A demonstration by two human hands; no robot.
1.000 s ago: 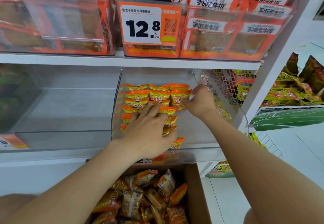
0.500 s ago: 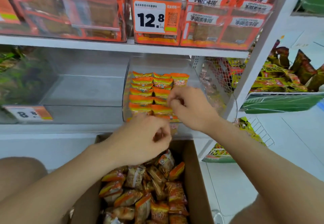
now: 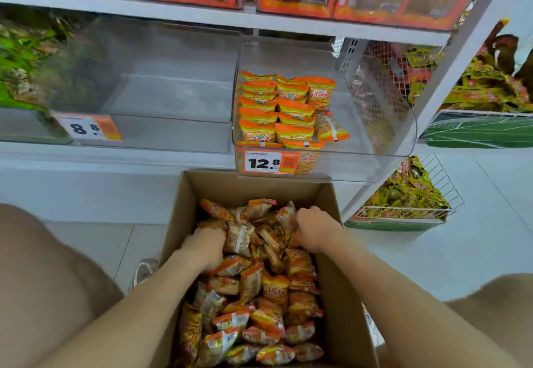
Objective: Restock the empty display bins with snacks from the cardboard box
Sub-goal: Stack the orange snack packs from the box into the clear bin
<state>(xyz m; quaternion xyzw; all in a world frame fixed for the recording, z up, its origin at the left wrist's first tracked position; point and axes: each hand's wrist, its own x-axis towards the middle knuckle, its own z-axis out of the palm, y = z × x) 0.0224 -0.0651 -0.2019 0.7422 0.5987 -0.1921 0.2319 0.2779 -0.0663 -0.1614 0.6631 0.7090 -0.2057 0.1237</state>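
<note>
Both hands have come down out of the display bin [image 3: 383, 125] and into the cardboard box [image 3: 251, 184], which sits on the floor at 6 o'clock of the view. The left hand [image 3: 206, 248] is dug into the loose snack packets [image 3: 259, 295] at the pile's 10 o'clock; its fingers are buried, so I cannot tell whether they have closed on anything. The right hand [image 3: 314, 227], at the pile's 1 o'clock, has its fingers curled down onto packets there.

Up at 12 o'clock from the box, the display bin holds neat rows along its left side only, with one packet lying loose beside them and a price tag [image 3: 266, 162] on its front. A second, empty bin [image 3: 173, 93] stands at 10 o'clock.

These packets look light, soft and crinkly, with a slick film wrap — several should gather into one handful, though they may slide apart. Taking them across their flat middles, stacked face to face, seems safer than pinching the sealed ends. The contents may well crush, so a loose squeeze suits them.
</note>
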